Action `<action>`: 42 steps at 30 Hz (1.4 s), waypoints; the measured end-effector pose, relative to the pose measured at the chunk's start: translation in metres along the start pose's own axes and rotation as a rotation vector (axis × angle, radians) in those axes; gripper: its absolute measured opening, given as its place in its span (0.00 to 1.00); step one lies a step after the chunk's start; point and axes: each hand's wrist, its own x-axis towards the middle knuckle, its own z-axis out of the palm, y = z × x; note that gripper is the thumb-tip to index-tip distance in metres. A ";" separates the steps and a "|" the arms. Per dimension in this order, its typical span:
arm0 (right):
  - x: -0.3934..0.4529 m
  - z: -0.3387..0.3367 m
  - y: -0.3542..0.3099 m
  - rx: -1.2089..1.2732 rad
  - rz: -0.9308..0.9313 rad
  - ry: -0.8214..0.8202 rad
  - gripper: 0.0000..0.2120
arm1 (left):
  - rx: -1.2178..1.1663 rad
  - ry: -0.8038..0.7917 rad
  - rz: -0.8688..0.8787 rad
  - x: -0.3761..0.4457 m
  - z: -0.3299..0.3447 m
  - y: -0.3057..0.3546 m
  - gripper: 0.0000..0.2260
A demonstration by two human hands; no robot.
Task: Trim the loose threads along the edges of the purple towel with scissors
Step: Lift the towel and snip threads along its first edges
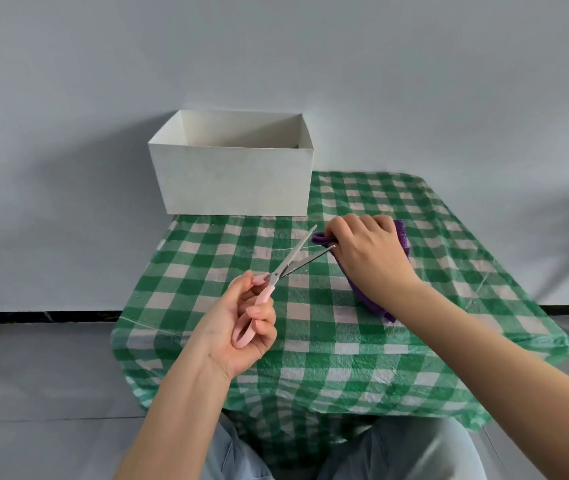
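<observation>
The right hand (368,251) grips the folded purple towel (401,237) on the table (328,341), right of centre. The left hand (241,323) holds pink scissors (276,275), blades parted, tips pointing far-right and reaching the towel's far-left corner beside the right fingers.

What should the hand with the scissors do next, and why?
Probably close the blades. The left hand holds the scissors with blades apart at the towel corner, which the right hand grips. Whether a thread lies between them is too small to tell.
</observation>
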 end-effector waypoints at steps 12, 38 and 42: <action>-0.013 -0.025 0.004 0.370 0.232 0.072 0.12 | 0.088 0.013 0.060 -0.006 0.011 -0.003 0.07; 0.003 -0.079 0.013 0.877 0.040 -0.097 0.10 | 0.003 -0.182 -0.085 -0.013 0.030 -0.011 0.09; 0.000 -0.081 0.010 0.869 0.035 -0.053 0.09 | 0.068 -0.177 -0.052 -0.016 0.032 -0.008 0.10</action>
